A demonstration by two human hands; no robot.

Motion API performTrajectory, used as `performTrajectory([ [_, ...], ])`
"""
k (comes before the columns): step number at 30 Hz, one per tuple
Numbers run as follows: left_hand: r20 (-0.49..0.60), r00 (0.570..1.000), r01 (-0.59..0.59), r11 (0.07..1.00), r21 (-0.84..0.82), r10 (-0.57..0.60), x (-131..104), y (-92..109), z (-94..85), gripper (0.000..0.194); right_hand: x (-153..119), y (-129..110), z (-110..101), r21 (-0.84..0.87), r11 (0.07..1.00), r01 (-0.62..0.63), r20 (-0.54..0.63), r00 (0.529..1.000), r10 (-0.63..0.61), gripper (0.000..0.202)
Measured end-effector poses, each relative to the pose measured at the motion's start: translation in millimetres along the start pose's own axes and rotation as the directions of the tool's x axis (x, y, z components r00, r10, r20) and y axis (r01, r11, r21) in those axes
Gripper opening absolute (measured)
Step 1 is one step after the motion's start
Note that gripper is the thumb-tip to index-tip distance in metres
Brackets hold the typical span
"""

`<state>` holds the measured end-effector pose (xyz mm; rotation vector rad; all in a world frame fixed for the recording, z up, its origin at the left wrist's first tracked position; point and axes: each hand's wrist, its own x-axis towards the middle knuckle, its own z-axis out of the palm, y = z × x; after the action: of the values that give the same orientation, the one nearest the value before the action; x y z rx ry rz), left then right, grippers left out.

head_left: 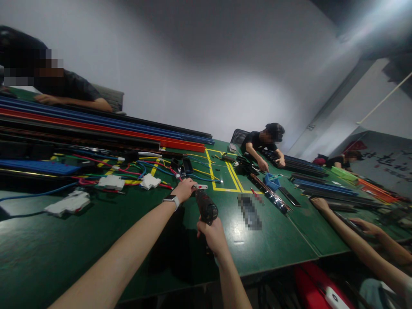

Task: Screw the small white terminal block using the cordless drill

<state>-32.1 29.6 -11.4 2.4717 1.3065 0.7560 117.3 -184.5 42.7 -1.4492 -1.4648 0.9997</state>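
Observation:
My right hand point(213, 235) is wrapped round the handle of a dark power drill point(206, 207), which points away from me over the green table point(257, 253). My left hand point(184, 189), with a watch on its wrist, is closed at the drill's front end, beside a small white and red part point(201, 187); what its fingers hold is too small to name. Just beyond it lies a black part point(187, 165). White modules point(149, 181) and coloured wires point(135, 165) lie to the left of my left hand.
Long blue, black and red rails point(180, 143) line the far left. To the right are a blurred dark object point(249, 212), a copper-coloured strip point(270, 193) and a blue bin point(272, 181). People sit across the table; another person's arms reach in at right.

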Motion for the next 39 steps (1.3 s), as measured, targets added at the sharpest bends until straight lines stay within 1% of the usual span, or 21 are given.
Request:
performTrajectory([
  [5, 0.002, 1.000, 0.009, 1.000, -0.008, -0.009, 0.3, 0.0, 0.2, 0.029, 0.5, -1.9, -0.3, 0.003, 1.000, -0.026, 0.005, 1.000, 0.026, 0.009],
  [12, 0.003, 1.000, -0.007, 1.000, 0.013, 0.007, -0.3, 0.5, -1.2, 0.029, 1.0, 0.2, 0.7, 0.011, 1.000, 0.005, 0.007, 1.000, -0.005, 0.010],
  [20, 0.006, 1.000, 0.003, 1.000, 0.012, -0.003, -0.3, 0.0, -0.6, 0.030, -0.7, -5.1, 0.8, 0.020, 1.000, 0.011, 0.000, 1.000, -0.011, 0.009],
  [29, 0.005, 1.000, -0.008, 1.000, 0.002, 0.008, -0.3, -1.2, -0.6, 0.030, -0.3, -2.5, 0.4, 0.017, 1.000, -0.013, 0.000, 1.000, 0.013, 0.010],
  [34, 0.004, 1.000, -0.006, 1.000, -0.006, 0.006, 0.0, -2.2, 0.8, 0.030, -0.2, -1.9, 1.0, 0.011, 1.000, 0.003, -0.009, 1.000, -0.003, 0.010],
  [39, 0.003, 1.000, -0.009, 1.000, -0.013, 0.009, 1.3, -3.4, 2.4, 0.030, 0.8, -0.2, 1.7, 0.010, 1.000, -0.010, -0.008, 1.000, 0.010, 0.010],
])
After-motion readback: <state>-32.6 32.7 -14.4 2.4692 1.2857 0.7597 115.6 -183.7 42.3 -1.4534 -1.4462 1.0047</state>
